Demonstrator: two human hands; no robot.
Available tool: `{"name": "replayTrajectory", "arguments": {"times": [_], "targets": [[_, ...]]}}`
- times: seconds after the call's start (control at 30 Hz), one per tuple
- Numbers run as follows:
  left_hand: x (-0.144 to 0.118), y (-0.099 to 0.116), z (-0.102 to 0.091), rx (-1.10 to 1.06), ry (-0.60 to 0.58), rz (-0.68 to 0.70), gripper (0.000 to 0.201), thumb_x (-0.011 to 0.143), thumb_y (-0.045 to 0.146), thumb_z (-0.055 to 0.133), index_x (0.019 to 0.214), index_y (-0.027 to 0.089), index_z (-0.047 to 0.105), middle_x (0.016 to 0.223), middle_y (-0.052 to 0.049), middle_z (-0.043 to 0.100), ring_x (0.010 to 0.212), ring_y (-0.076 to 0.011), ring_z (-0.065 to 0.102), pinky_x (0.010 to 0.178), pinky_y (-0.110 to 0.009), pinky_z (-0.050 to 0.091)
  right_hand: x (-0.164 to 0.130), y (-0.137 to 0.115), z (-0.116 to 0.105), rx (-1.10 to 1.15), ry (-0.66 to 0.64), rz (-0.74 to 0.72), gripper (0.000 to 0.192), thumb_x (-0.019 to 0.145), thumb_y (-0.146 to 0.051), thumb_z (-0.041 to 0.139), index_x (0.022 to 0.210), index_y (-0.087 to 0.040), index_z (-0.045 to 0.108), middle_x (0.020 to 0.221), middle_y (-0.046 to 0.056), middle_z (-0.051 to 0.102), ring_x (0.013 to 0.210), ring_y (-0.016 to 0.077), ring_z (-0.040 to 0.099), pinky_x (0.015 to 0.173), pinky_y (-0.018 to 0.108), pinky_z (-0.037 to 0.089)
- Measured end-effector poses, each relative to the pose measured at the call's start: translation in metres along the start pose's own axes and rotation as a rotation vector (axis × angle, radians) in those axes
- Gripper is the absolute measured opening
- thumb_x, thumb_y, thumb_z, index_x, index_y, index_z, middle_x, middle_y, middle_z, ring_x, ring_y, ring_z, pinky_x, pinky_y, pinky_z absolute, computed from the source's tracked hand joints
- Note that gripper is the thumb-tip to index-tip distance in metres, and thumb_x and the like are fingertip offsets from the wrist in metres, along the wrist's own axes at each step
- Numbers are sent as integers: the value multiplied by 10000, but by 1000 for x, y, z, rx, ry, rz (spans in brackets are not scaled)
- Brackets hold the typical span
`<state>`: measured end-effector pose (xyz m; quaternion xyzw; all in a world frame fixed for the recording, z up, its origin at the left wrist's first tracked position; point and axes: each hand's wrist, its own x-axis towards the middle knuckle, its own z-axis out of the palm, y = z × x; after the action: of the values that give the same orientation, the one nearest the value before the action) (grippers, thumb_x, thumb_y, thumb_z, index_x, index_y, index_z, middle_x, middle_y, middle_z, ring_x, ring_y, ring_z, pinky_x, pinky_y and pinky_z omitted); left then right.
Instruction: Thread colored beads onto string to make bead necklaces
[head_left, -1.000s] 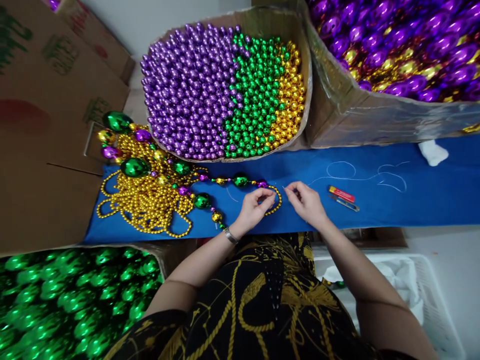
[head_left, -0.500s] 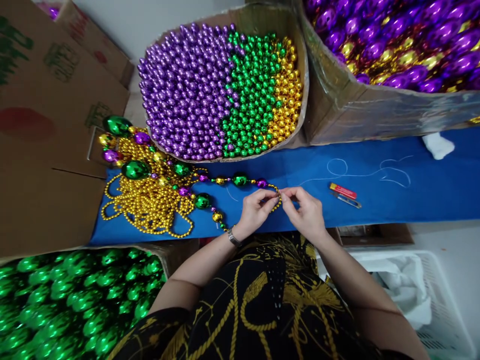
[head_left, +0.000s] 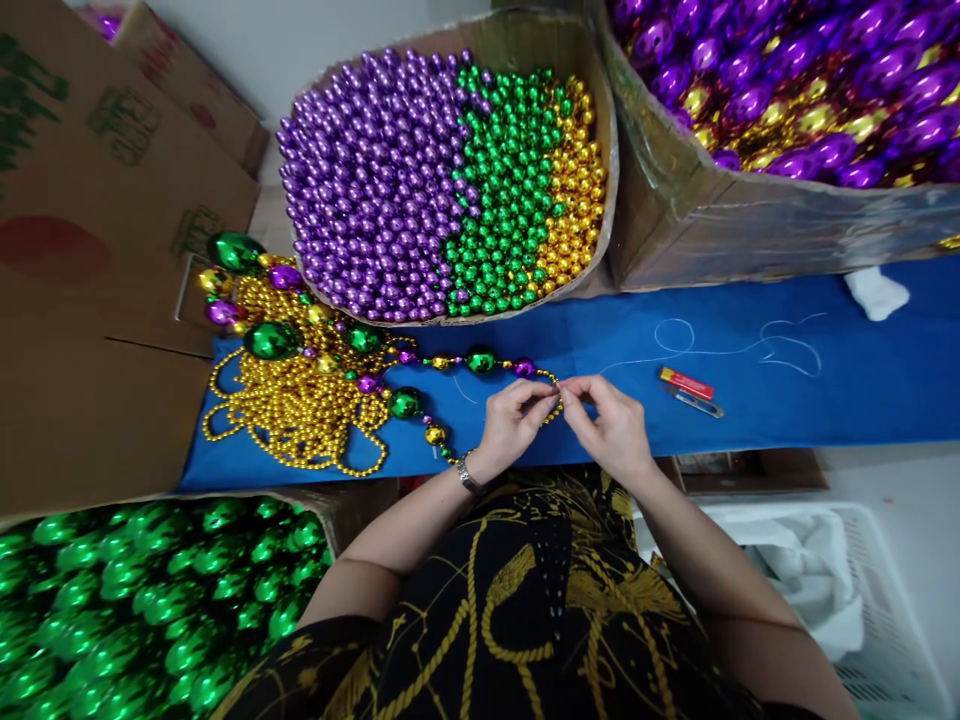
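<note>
- The fingertips of the left hand (head_left: 512, 420) and right hand (head_left: 611, 425) meet at the bench's near edge, hiding the exact pinch point; both are closed on the bead strand (head_left: 480, 361).
- The white thread (head_left: 720, 350) is thin and hard to follow toward the right hand.
- The strand runs lengthwise along the blue cloth (head_left: 825, 400), leftward to a tangled heap of gold beads (head_left: 292, 410).
- Glossy round beads fill the cardboard box (head_left: 525, 40) at the far edge.
- A red lighter (head_left: 685, 382) lies just right of the hands.
</note>
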<state>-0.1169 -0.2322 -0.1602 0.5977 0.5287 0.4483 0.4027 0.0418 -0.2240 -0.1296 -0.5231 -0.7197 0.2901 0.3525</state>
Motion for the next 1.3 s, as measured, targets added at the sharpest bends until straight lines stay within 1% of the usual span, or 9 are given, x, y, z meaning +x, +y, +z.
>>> {"name": "replayTrajectory", "arguments": {"times": [0.43, 0.63, 0.73, 0.8, 0.9, 0.97, 1.07, 1.2, 1.3], "targets": [[-5, -4, 0, 426, 35, 357, 179, 968, 224, 511, 994, 162, 676, 871, -54, 703, 782, -123, 648, 706, -232, 522, 3, 3, 8, -138, 129, -142, 112, 963, -278, 520, 917, -214, 600, 872, 27, 710, 785, 134, 677, 748, 249, 517], [-7, -10, -3, 733, -89, 352, 260, 968, 164, 445, 1050, 191, 691, 904, -57, 699, 787, -142, 630, 679, -234, 492, 7, 6, 6, 49, 101, 18, 148, 971, -328, 459, 915, -211, 530, 968, 60, 704, 761, 140, 646, 693, 275, 502], [-5, -15, -8, 792, -135, 275, 271, 960, 162, 452, 1092, 196, 686, 939, -64, 698, 827, -163, 628, 697, -250, 494, 16, 35, -28, 185, 172, 204, 242, 968, -455, 468, 967, -215, 500, 934, 64, 710, 553, 104, 541, 525, 253, 438], [-3, -17, -13, 832, -167, 217, 278, 961, 171, 449, 1112, 191, 681, 956, -75, 692, 852, -181, 624, 708, -269, 496, 22, 66, -65, 153, 327, 288, 313, 946, -519, 490, 993, -210, 500, 862, 78, 700, 534, 120, 521, 521, 279, 439], [-2, -20, -17, 861, -236, 145, 295, 968, 185, 429, 1132, 194, 674, 984, -91, 678, 874, -196, 610, 704, -281, 489, 27, 106, -120, -202, 485, 342, 388, 965, -514, 440, 1130, -183, 557, 910, 153, 688, 670, 211, 607, 658, 390, 474], [-2, -20, -15, 853, -282, 116, 301, 970, 188, 417, 1128, 197, 673, 998, -99, 667, 876, -197, 597, 695, -281, 480, 26, 114, -137, -525, 504, 342, 426, 975, -468, 420, 1182, -143, 604, 1031, 227, 657, 907, 336, 641, 764, 475, 462], [-3, -17, -6, 837, -328, 107, 300, 972, 195, 407, 1106, 196, 675, 998, -101, 656, 879, -197, 588, 683, -278, 469, 17, 94, -117, -764, 330, 99, 415, 990, -348, 390, 1316, -172, 578, 1303, 208, 563, 1163, 381, 554, 795, 452, 471], [-4, -10, 4, 832, -353, 132, 291, 981, 233, 402, 1080, 196, 673, 968, -79, 657, 875, -199, 599, 672, -283, 465, -1, 50, -51, -779, -119, -507, 374, 944, -169, 487, 1301, -225, 580, 1229, 81, 651, 979, 214, 609, 744, 311, 478], [-1, -5, 6, 764, -403, 124, 279, 985, 258, 410, 1034, 188, 676, 938, -64, 664, 866, -184, 617, 696, -277, 473, -10, 38, -20, -854, -207, -721, 332, 899, -72, 489, 1180, -167, 639, 1115, 93, 685, 879, 209, 578, 725, 315, 459]]}}
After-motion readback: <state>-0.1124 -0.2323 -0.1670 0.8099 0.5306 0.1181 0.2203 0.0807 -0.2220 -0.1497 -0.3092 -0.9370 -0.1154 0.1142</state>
